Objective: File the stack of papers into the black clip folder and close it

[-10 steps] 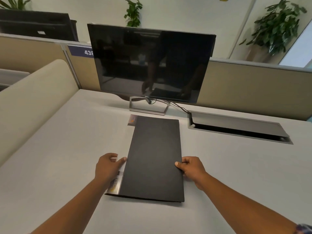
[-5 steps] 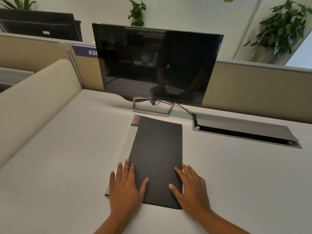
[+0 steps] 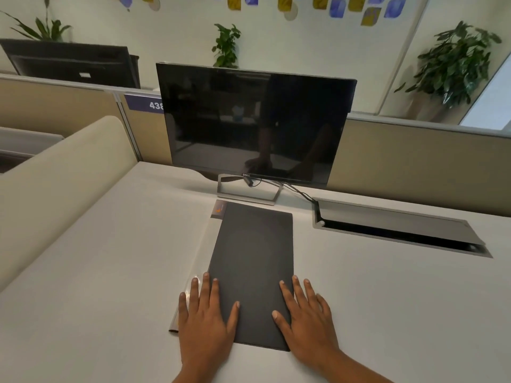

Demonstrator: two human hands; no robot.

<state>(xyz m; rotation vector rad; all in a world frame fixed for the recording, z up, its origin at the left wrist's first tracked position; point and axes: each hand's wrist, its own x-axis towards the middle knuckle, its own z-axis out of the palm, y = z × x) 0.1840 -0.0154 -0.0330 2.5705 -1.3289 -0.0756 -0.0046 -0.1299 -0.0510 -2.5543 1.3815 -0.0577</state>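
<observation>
The black clip folder (image 3: 253, 261) lies shut and flat on the grey desk, its long side running away from me. A strip of the papers (image 3: 205, 244) sticks out along its left edge, with an orange mark at the far corner. My left hand (image 3: 206, 319) rests flat, fingers spread, on the folder's near left corner and the paper strip. My right hand (image 3: 307, 319) lies flat with spread fingers on the near right corner. Neither hand grips anything.
A dark monitor (image 3: 254, 125) on a metal stand (image 3: 247, 193) stands just beyond the folder. A cable hatch (image 3: 398, 228) is set in the desk (image 3: 110, 272) at the right. Beige partitions (image 3: 414, 161) fence the back and left.
My hands went from holding the folder's side edges to lying flat on its near corners. The view has tilted up a little since then; the folder has stayed put.
</observation>
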